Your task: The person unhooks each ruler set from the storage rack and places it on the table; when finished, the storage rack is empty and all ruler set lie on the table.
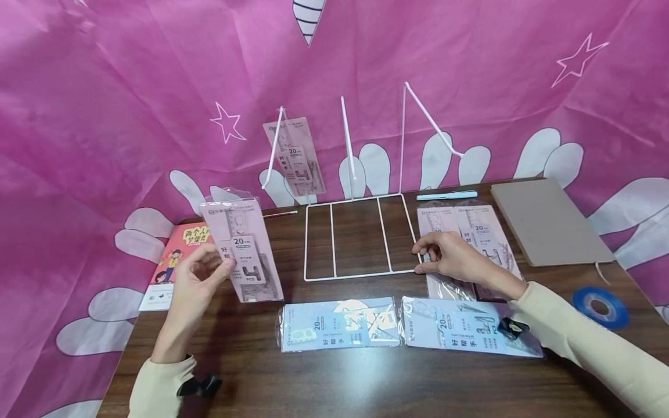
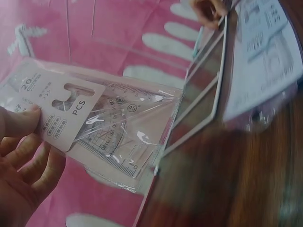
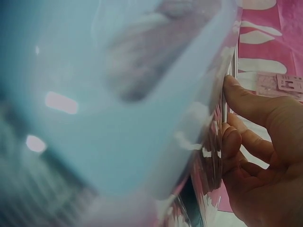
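My left hand [image 1: 195, 278] pinches a pink ruler set [image 1: 254, 255] in clear plastic, held upright left of a white wire display rack [image 1: 360, 277]. The left wrist view shows the thumb on the front of this ruler set [image 2: 118, 127], with the other fingers behind it. Thumb and fingers of my right hand [image 1: 452, 255] pinch the rack's base near its front right corner. Several prongs rise at the rack's back. Another pink ruler set [image 1: 295, 157] hangs at the left prong. In the right wrist view, a blurred bluish surface covers much of the picture.
Two blue ruler sets [image 1: 340, 325] lie in front of the rack. More pink ruler sets [image 1: 486, 232] lie under and beside my right hand. A light-blue pen [image 1: 446, 195], a grey-brown notebook [image 1: 549, 220], blue tape [image 1: 601, 307] and a red booklet [image 1: 162, 273] lie around.
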Demonstrator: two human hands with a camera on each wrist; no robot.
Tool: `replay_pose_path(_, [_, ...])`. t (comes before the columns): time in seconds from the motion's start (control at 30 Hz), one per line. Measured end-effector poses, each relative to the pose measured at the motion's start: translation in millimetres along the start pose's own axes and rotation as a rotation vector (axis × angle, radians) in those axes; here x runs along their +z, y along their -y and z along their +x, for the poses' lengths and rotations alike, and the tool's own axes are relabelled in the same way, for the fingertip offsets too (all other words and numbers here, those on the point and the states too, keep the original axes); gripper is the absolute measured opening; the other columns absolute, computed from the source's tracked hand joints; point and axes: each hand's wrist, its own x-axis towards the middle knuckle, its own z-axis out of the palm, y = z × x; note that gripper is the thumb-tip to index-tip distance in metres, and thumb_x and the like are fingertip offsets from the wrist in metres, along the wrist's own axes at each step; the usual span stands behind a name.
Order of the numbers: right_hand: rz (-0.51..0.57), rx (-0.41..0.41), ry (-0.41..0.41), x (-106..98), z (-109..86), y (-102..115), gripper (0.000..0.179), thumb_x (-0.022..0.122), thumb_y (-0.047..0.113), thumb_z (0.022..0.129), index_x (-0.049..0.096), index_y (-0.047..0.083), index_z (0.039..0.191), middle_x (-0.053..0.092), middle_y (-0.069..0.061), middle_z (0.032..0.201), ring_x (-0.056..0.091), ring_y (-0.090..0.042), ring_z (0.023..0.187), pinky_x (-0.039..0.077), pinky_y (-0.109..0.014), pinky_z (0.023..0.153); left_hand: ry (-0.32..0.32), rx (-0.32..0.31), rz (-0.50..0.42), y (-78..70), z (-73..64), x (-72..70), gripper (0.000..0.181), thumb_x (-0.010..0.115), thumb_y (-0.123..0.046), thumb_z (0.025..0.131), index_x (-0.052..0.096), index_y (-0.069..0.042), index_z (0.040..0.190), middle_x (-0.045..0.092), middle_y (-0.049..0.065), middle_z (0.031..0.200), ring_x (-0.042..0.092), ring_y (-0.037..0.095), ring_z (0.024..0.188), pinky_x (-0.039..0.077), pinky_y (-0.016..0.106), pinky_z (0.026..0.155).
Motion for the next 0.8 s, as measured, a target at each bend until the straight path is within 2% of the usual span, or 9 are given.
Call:
replay_pose_path(0.13, [0.003, 0.001, -0.003, 0.9, -0.7, -1.0, 0.033, 0.094, 0.019, 0.079, 0.078, 0.006, 0.105, 0.062, 0.006, 0.075, 0.054, -0.01, 0.064, 0.048, -0.024, 0.062, 0.034, -0.016, -0.034, 17.6, 6.1, -16.6, 0.019, 0.066, 0.017, 0.093, 0.067, 0.01, 0.111, 0.078, 0.0, 0.097, 0.074, 0.009, 0.089, 0.057, 0.021, 0.076])
replay_pose_path(0.4, [-0.002, -0.009, -0.01, 1.4, -1.3, -2.1, 0.034, 0.094, 0.018, 0.078, 0.078, 0.006, 0.105, 0.061, 0.008, 0.072, 0.053, -0.007, 0.063, 0.049, -0.025, 0.062, 0.112, -0.087, -0.031, 44.6, 15.3, -46.3, 0.026, 0.065, 0.015, 0.094, 0.069, -0.001, 0.114, 0.079, -0.004, 0.098, 0.074, 0.007, 0.083, 0.058, 0.021, 0.07])
replay_pose_path(0.63, [-0.009, 0.002, -0.006, 1.6, -0.1, -1.8, 0.034, 0.094, 0.019, 0.078, 0.078, 0.006, 0.105, 0.061, 0.007, 0.073, 0.053, -0.009, 0.063, 0.048, -0.025, 0.063, 0.146, -0.138, -0.024, 56.6, 22.6, -57.4, 0.03, 0.067, 0.014, 0.094, 0.065, -0.006, 0.117, 0.076, -0.005, 0.093, 0.073, 0.006, 0.077, 0.059, 0.021, 0.066])
replay_pose_path(0.8, [-0.005, 0.001, -0.004, 1.6, -0.2, -1.7, 0.034, 0.094, 0.018, 0.078, 0.078, 0.006, 0.105, 0.061, 0.007, 0.072, 0.053, -0.008, 0.063, 0.049, -0.025, 0.063, 0.136, -0.178, 0.036, 66.1, 26.7, -61.5, 0.028, 0.07, 0.01, 0.095, 0.061, -0.001, 0.119, 0.072, -0.006, 0.09, 0.069, 0.002, 0.074, 0.058, 0.02, 0.065])
